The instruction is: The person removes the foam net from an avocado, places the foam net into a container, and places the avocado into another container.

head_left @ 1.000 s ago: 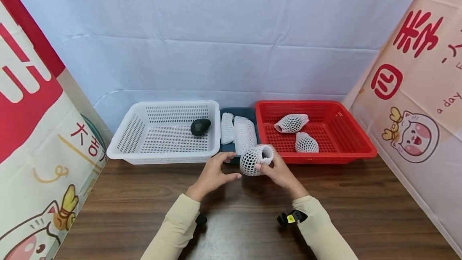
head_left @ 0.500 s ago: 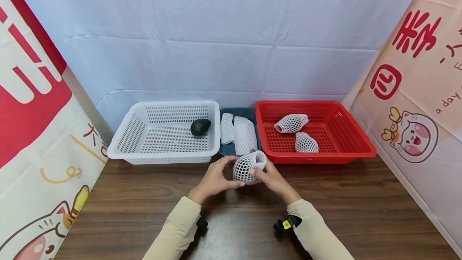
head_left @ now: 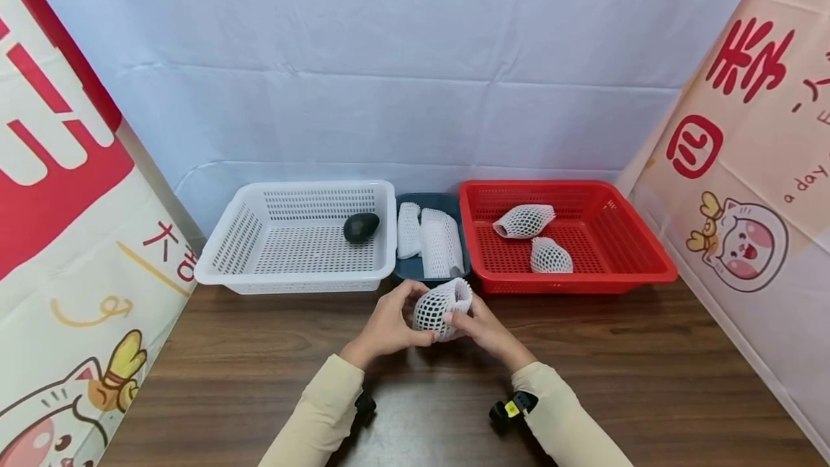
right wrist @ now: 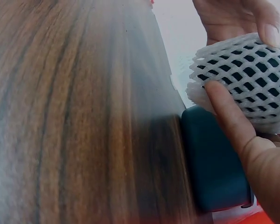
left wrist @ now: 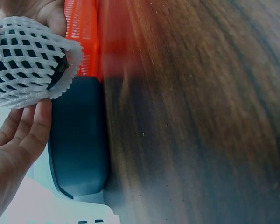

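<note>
From where I stand, the person has a dark fruit (left wrist: 60,73) sleeved in a white foam net (head_left: 433,310), held between both hands just in front of the blue tray (left wrist: 79,140). The left hand (head_left: 387,324) curves around the bundle's left end, thumb on the near side and fingers on the far side, spread about as wide as the fruit. The right hand (head_left: 491,331) grips the other end, its thumb laid along the netting near the open mouth, which faces right; its other fingers are mostly hidden behind. Inside that mouth the fruit shows dark. Another dark fruit sits in the white basket (head_left: 298,251), two foam sleeves (head_left: 442,243) lie in the tray, and two netted fruits (head_left: 524,222) rest in the red basket (head_left: 596,251).
</note>
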### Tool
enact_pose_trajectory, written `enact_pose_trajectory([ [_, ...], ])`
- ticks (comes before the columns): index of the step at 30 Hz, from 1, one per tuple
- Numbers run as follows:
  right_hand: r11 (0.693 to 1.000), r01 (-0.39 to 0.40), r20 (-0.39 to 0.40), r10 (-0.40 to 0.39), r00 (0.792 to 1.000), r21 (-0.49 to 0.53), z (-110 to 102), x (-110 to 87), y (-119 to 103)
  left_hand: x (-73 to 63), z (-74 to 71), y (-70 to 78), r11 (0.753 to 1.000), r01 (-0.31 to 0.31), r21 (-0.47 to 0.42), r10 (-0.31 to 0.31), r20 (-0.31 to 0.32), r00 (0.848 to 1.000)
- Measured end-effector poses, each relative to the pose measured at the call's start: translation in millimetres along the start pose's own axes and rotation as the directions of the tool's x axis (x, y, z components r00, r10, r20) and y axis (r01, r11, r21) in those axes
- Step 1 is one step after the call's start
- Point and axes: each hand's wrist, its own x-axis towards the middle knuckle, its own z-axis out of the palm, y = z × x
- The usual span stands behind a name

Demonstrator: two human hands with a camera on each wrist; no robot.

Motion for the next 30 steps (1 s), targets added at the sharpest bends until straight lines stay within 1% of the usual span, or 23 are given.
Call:
enact_pose_trajectory([
  [8, 1.0, -0.009, -0.006, 0.009, 1.0, -0.01, 1.6, 0.2, -0.4, -0.4, 3.5, 0.2, 1.0, -0.022, 0.016, 0.023, -0.038, 0.999],
  [14, 1.0, -0.001, 0.022, 0.0, 1.0, 0.021, 2.4, 0.3, 1.0, -1.8, 6.1, -0.3, 0.999, -0.043, 0.02, 0.044, -0.06, 0.997],
  [17, 0.999, 0.005, 0.036, -0.006, 0.999, 0.037, 2.7, 0.6, 1.6, -1.8, 5.9, -0.7, 0.998, -0.047, 0.03, 0.049, -0.061, 0.997],
  [21, 0.999, 0.0, 0.042, -0.002, 0.999, 0.045, 2.2, 1.1, 1.0, -1.7, 4.7, -1.0, 0.999, -0.042, 0.008, 0.042, -0.045, 0.998],
  [24, 1.0, -0.006, 0.051, 0.006, 0.999, 0.014, 0.9, 0.7, -0.7, -2.2, 3.4, -1.9, 0.999, -0.031, -0.01, 0.03, -0.028, 0.999],
  [26, 0.999, -0.005, 0.051, 0.007, 0.999, -0.041, -0.6, -0.3, -3.3, -2.9, 1.9, -2.7, 1.0, -0.023, -0.013, 0.023, -0.021, 1.0],
  [30, 0.99, 0.011, 0.067, -0.001, 0.998, -0.14, -6.3, -1.8, -9.8, -3.8, -3.2, -3.2, 0.999, -0.03, -0.02, 0.029, -0.026, 0.999],
])
